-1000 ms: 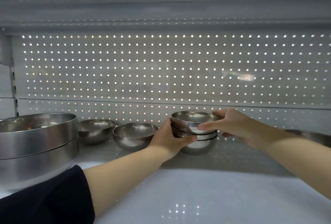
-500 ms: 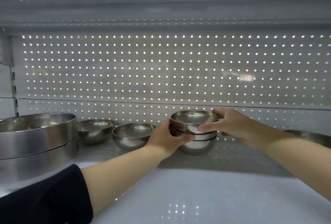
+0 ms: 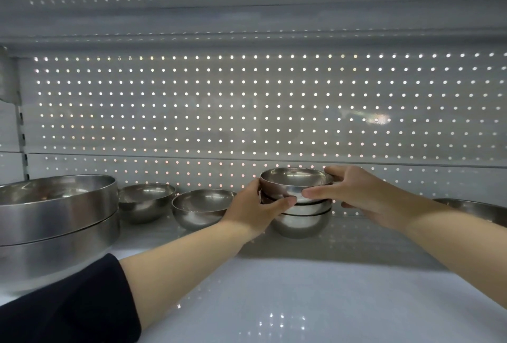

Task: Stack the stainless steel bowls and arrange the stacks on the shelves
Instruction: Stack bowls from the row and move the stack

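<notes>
Both of my hands close on the top round stainless steel bowl (image 3: 296, 183) of a small stack of three nested steel bowls (image 3: 297, 205). My left hand (image 3: 255, 205) wraps its near left side, thumb lying across the front wall and the other fingers hidden behind the rim. My right hand (image 3: 354, 191) holds the right side, thumb reaching along the front towards my left thumb, fingers curled over the far rim. The stack stands on the white glossy shelf (image 3: 301, 301), well back, close to the perforated white back panel (image 3: 247, 109).

Just left of my grip sits a single shallow round steel bowl (image 3: 201, 208), near my left wrist but apart from the stack. Further left of it stands another single steel bowl (image 3: 145, 201), set a little deeper. Far to the left, nearer me than my grip, two large straight-walled steel basins (image 3: 55, 222) are nested one in the other. To the right of my grip, the rim of another wide steel bowl (image 3: 477, 209) shows behind my right forearm, which covers most of it. A dark sleeve (image 3: 68, 307) covers my left upper arm.

All the bowls are brushed metal with a dull shine and rounded bottoms. The panel's small holes glow in even rows, and the shelf mirrors them faintly.
</notes>
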Available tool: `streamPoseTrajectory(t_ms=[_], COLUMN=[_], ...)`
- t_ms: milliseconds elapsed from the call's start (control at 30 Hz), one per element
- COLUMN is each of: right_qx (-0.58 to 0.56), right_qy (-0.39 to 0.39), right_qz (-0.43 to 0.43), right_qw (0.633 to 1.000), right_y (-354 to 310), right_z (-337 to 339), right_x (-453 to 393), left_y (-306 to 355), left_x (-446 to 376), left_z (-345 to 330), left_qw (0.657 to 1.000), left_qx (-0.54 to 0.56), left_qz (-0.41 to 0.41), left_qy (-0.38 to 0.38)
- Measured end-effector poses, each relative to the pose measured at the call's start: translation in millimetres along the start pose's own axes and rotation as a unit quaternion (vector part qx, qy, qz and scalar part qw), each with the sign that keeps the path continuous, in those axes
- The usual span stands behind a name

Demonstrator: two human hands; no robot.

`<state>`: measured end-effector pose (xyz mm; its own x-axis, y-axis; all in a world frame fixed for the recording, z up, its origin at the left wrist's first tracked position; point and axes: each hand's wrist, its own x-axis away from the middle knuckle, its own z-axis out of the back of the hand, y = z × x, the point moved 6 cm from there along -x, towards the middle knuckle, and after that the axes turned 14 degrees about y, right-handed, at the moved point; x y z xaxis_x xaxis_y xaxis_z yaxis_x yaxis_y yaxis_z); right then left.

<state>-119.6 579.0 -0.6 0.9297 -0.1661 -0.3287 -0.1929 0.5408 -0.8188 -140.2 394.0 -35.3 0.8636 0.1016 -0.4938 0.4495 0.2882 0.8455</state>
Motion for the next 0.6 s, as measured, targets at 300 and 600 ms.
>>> streamPoseTrajectory(t_ms=[300, 600], right_qx=[0.009, 0.008], right_qy=[0.000, 0.000], right_qz=[-0.003, -0.004], right_qw=[1.000, 1.000], right_y=[2.6, 2.8], right_z=[0.2, -0.5], right_x=[-1.4, -0.3], left_y=[-0.3, -3.2], left_x=[1.7, 0.9], left_z=[-0.6, -0.2], left_qw=[1.000, 1.000], left_qx=[0.009, -0.013], left_qz=[0.004, -0.008], left_qy=[-0.008, -0.014])
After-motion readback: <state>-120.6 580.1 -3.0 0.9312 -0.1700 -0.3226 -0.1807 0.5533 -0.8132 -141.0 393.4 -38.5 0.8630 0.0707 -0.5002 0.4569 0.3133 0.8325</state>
